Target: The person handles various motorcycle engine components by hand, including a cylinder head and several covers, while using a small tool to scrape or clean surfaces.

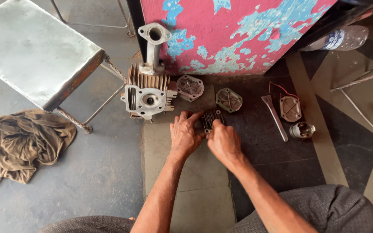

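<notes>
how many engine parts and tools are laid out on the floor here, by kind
Finned cylinder head with intake pipe: 1
Flat metal covers: 3
Small part held by left hand and right hand, the held part: 1
Piston: 1
Scraper tool: 1
Total: 7

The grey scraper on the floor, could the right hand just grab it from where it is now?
Probably yes. The scraper lies flat on the floor, just right of the right hand, with bare floor between them. That hand is busy on a small metal part with the left hand, so it must let go first.
</notes>
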